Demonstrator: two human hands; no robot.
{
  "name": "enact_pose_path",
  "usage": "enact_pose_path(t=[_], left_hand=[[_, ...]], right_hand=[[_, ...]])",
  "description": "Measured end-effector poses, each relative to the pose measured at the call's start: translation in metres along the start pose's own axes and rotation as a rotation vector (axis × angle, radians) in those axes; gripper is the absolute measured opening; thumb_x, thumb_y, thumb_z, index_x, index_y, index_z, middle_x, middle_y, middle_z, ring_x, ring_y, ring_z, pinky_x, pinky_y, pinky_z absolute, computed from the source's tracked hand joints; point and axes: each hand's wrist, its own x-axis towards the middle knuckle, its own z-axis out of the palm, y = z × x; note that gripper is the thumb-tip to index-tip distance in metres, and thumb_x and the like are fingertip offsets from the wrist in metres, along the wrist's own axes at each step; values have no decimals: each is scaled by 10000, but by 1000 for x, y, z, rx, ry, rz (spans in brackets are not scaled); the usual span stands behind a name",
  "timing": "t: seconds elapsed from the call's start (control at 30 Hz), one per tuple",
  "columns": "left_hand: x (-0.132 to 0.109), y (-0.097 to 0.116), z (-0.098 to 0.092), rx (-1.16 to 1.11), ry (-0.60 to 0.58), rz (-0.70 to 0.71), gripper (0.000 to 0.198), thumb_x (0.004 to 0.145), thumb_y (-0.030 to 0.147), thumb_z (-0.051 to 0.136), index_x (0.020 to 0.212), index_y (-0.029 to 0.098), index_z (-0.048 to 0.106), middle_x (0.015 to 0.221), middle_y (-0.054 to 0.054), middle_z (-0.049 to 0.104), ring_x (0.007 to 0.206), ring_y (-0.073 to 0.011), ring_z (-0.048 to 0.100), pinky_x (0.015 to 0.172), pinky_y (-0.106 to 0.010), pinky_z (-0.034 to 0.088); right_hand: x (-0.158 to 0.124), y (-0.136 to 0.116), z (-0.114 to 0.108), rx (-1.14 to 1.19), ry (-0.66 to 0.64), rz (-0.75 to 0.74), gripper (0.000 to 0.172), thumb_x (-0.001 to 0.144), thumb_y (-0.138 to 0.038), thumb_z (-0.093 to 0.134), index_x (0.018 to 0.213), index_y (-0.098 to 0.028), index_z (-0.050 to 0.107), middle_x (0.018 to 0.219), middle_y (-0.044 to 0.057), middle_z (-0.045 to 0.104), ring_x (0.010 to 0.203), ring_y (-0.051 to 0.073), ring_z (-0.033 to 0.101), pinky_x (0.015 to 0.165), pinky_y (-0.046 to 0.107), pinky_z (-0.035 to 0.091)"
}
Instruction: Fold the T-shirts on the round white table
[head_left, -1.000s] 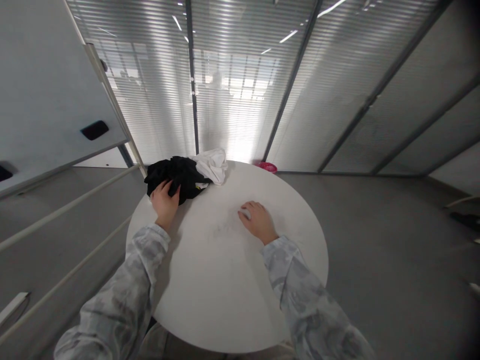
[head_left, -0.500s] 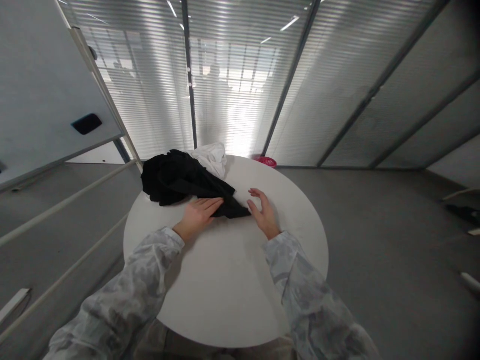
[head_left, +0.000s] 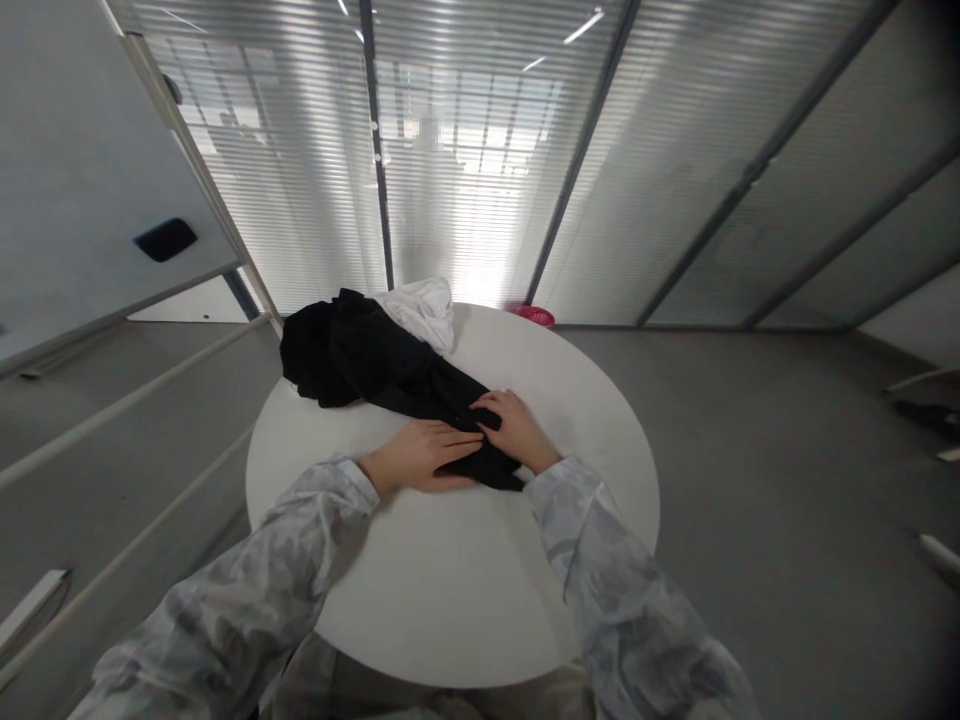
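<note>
Black cloth is now the thing under both hands, and this is the main change: a second ago only the left hand touched the black garment (head_left: 375,360) at the far left of the round white surface (head_left: 450,580), while the right hand rested alone on the bare top; now one end of the garment is drawn out toward the person, to about the middle of the surface, and the two hands meet on it. In my judgement this means the garment is being pulled away from the pile and brought to the open part of the surface, where it can be spread or arranged, but it is not flat yet; most of it is still bunched. Nearest to the camera are the two pale patterned sleeves (head_left: 615,590). Beyond them, the left hand (head_left: 424,455) lies almost flat, palm down, with the fingers long and close together, pressing on the near tip of the cloth. The right hand (head_left: 514,430) is just beside it, touching its fingertips, with the fingers curled; it seems to pinch a fold of the black cloth, but I cannot tell how firmly. Farther away, the rest of the black garment makes a crumpled heap near the far left edge, and a white garment (head_left: 424,310) lies touching it at the back. Behind the surface a small red basket (head_left: 534,316) stands on the floor before the glass wall with blinds (head_left: 675,150).
</note>
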Motion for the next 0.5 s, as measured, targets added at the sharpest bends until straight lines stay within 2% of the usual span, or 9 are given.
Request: enact_pose_path(t=[0.07, 0.13, 0.2, 0.27, 0.33, 0.37, 0.43, 0.5], left_hand=[[-2, -2, -8, -32, 108, -13, 669, 1019, 648, 650, 1546, 236, 677, 1473, -148, 753, 1304, -324, 743, 1186, -524, 563], [-5, -8, -16, 0, 275, -134, 588, 1042, 620, 619, 1479, 237, 709, 1448, -141, 762, 1315, -318, 729, 1203, -542, 535], [-8, -18, -22, 105, 449, -371, 496, 1087, 540, 567, 1450, 231, 702, 1501, -134, 723, 1387, -321, 677, 1247, -559, 481], [-14, -31, -25, 228, 534, -618, 522, 1079, 539, 595, 1490, 223, 659, 1601, -141, 641, 1461, -348, 609, 1274, -568, 438], [-22, -44, -25, 312, 501, -770, 621, 1018, 592, 683, 1509, 214, 638, 1622, -156, 612, 1461, -385, 591, 1267, -570, 428], [-26, -50, -25, 334, 452, -809, 633, 987, 607, 719, 1479, 213, 661, 1575, -159, 647, 1419, -397, 616, 1249, -571, 437], [-34, -60, -22, 354, 334, -834, 524, 967, 592, 740, 1338, 222, 742, 1393, -148, 749, 1279, -393, 690, 1181, -566, 475], [-39, -65, -21, 367, 244, -825, 341, 1007, 511, 694, 1173, 230, 793, 1206, -130, 801, 1135, -368, 738, 1087, -551, 511]], right_hand=[[-1, -2, -3, -31, -12, 8, 221, 1013, -294, 637, 1164, -291, 798, 1251, 60, 796, 1229, 263, 720, 1335, 569, 326], [-1, -2, -6, -41, -9, 14, 204, 1026, -288, 619, 1137, -298, 790, 1221, 40, 811, 1212, 247, 733, 1362, 577, 275], [-1, 0, -9, -25, 33, 37, 195, 1034, -300, 607, 1126, -299, 778, 1201, 31, 824, 1185, 245, 747, 1368, 587, 264], [-2, 7, -11, 2, 109, 76, 187, 1034, -317, 597, 1112, -296, 765, 1176, 31, 834, 1129, 252, 764, 1361, 606, 275], [-3, 14, -14, 19, 195, 107, 175, 1022, -322, 598, 1093, -291, 754, 1148, 32, 838, 1058, 254, 773, 1349, 616, 292], [-3, 17, -15, 19, 232, 117, 166, 1011, -320, 603, 1082, -287, 749, 1130, 32, 839, 1023, 253, 774, 1343, 616, 300], [-4, 23, -19, 6, 293, 136, 153, 987, -314, 616, 1066, -281, 743, 1083, 30, 836, 972, 250, 770, 1331, 609, 318], [-5, 27, -22, -20, 346, 161, 153, 971, -310, 620, 1059, -275, 740, 1042, 33, 831, 952, 254, 765, 1320, 600, 336]])
